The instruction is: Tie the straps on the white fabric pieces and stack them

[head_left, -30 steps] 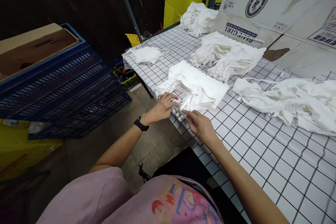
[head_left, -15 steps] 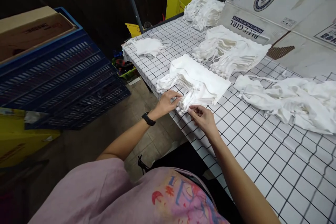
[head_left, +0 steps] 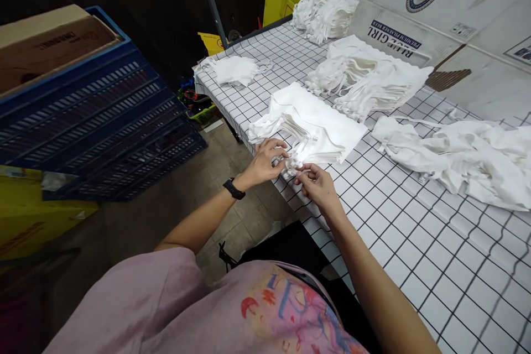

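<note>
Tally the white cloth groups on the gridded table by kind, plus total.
Layered stacks: 3 (near stack, middle stack, far stack)
Small flat bundle: 1
Crumpled heap: 1
Total: 5

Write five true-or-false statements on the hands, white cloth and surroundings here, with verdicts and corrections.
1. The left hand and right hand are both at the strap end of a stack of white cloth pieces. True.
2. The black wristband is on the right wrist. False: it is on the left.
3. Beneath lies a plain red sheet. False: it is a white sheet with black grid lines.
4. A brown cardboard box sits in the dark-blue plastic crate. True.
5. The right hand touches the crumpled white cloth heap. False: the heap lies apart.
</note>
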### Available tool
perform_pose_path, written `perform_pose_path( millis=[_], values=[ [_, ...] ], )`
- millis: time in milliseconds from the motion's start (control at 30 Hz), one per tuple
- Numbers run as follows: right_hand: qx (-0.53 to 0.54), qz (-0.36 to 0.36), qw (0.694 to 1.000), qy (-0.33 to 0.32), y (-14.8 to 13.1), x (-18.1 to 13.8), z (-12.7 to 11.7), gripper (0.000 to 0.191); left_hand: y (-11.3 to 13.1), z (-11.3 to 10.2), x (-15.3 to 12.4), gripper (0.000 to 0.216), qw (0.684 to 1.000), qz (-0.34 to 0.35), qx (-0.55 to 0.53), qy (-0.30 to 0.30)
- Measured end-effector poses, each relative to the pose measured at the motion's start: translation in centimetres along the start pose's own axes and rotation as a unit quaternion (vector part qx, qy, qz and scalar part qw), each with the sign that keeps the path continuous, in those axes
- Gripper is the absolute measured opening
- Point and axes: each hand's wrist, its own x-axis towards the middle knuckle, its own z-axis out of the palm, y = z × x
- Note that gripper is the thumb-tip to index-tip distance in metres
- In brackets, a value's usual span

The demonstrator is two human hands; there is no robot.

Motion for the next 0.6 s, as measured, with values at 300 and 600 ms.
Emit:
perform_pose_path(
  millis=[300,600],
  values=[
    [-0.137,-0.035,0.989,-0.045,1.3,0.4,0.1,0.040,-0.1,0.1,0.5,0.012,0.993,-0.027,-0.103,0.046],
    [-0.107,-0.037,0.989,-0.099,0.7,0.5,0.3,0.045,0.9,0.7,-1.4,0.008,0.996,-0.074,0.004,0.045]
  ],
)
